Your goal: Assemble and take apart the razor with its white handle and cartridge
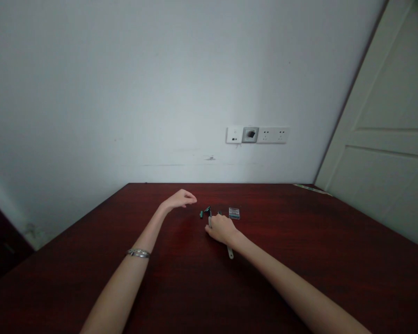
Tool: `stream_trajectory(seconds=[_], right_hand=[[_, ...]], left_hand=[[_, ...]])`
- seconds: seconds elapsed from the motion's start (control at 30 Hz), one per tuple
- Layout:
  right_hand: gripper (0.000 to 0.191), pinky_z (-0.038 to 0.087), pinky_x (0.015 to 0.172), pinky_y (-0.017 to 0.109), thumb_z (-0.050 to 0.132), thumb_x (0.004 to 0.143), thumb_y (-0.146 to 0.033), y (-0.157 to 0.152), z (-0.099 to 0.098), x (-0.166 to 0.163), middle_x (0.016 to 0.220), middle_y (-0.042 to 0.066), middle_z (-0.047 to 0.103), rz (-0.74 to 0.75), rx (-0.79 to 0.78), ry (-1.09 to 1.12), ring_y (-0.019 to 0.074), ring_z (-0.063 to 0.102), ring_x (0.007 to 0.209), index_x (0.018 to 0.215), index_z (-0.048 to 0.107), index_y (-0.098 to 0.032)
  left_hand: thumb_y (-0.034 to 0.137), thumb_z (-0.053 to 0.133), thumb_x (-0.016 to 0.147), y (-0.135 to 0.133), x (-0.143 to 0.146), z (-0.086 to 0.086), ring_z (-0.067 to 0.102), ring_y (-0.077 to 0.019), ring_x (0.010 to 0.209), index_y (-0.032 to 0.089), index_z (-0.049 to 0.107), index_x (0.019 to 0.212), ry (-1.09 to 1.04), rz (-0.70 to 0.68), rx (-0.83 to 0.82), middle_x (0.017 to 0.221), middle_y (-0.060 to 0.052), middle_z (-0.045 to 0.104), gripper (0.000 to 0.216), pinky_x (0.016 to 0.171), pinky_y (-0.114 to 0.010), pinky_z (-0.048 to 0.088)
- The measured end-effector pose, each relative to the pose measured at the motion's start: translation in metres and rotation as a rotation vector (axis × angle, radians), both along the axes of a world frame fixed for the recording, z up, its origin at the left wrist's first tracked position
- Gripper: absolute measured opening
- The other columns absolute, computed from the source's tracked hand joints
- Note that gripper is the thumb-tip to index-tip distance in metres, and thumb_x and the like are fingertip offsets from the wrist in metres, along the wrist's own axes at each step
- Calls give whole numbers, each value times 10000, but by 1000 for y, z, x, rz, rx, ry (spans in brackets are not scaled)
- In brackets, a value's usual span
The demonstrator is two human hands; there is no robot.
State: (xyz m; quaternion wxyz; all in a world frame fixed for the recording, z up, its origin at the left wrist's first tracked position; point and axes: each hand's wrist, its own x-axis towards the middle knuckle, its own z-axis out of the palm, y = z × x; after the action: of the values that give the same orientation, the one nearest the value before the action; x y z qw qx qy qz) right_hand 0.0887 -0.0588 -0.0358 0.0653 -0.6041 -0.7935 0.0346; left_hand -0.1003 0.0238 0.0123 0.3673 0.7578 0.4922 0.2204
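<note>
My right hand (222, 228) is closed around a razor, low over the table. The razor's green and black head (207, 209) sticks out past the fingers, and a pale handle end (230, 253) shows below the palm. Whether both belong to one razor is hidden by the hand. Just beyond the knuckles, a small dark piece (219, 213) is partly covered. My left hand (179, 199) hovers to the left with its fingers stretched to the right and nothing visible in them. Between the hands lies a small green and black blade cartridge (201, 214).
A clear plastic blade case (234, 213) lies right of my right hand on the dark red wooden table (181, 297). Behind stands a white wall with sockets (272, 135). A pale door (386, 134) is at the right, and a patterned strip (312, 189) lies at the table's far right corner.
</note>
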Motion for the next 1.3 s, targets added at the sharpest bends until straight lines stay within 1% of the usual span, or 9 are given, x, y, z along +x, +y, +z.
stream_trajectory(seconds=[0.17,0.27,0.4,0.47,0.57,0.67,0.77,1.03,1.3], right_hand=[[406,481,708,372,412,817,-392,0,0,0,928,193,673,10,12,10,306,645,865,901,692,-110],[433,469,689,349,416,814,-431,4,11,7,915,195,671,-4,71,47,305,645,845,892,687,-103],[425,428,620,293,420,809,-450,18,34,35,788,176,672,-87,127,130,268,644,761,744,678,-118],[401,392,578,261,433,804,-427,27,44,54,701,148,658,-108,142,181,225,628,686,642,650,-131],[376,328,519,229,438,795,-357,37,51,81,571,88,606,-72,163,269,154,561,558,524,586,-143],[357,297,495,218,444,774,-319,42,51,100,496,46,545,-29,156,352,121,505,503,483,549,-141],[328,291,493,211,458,754,-301,45,46,108,485,31,519,-18,152,384,111,491,499,484,546,-135],[305,287,485,209,464,743,-293,52,36,106,492,22,531,-12,117,386,109,486,502,497,559,-139],[317,318,506,201,472,751,-290,47,37,104,514,34,589,22,100,391,111,520,523,498,590,-139]], left_hand=[[421,648,632,8,-2,-9,604,-211,854,134,687,946,5,-6,4,954,-101,682,428,657,-274,463],[377,708,565,15,-2,-18,617,-223,864,112,685,940,35,-28,60,936,-108,691,459,736,-298,465],[390,734,522,19,-1,-30,612,-243,929,135,689,944,187,-71,151,985,-93,685,495,828,-310,438],[411,734,521,17,2,-34,614,-244,927,151,691,952,249,-92,155,998,-85,683,505,821,-301,437],[409,717,559,14,9,-41,619,-232,908,169,691,963,294,-138,176,994,-70,685,470,797,-282,439],[391,702,596,11,16,-47,602,-235,954,171,684,989,301,-153,227,1020,-66,676,451,826,-281,429],[395,686,623,11,20,-52,588,-243,985,163,675,1011,309,-148,242,1037,-71,668,453,839,-289,424],[378,670,646,14,24,-61,573,-242,1005,142,659,1034,331,-156,266,1067,-81,650,454,860,-292,416],[386,679,638,14,22,-61,580,-238,986,172,669,982,287,-165,249,1051,-77,652,406,892,-313,403]])
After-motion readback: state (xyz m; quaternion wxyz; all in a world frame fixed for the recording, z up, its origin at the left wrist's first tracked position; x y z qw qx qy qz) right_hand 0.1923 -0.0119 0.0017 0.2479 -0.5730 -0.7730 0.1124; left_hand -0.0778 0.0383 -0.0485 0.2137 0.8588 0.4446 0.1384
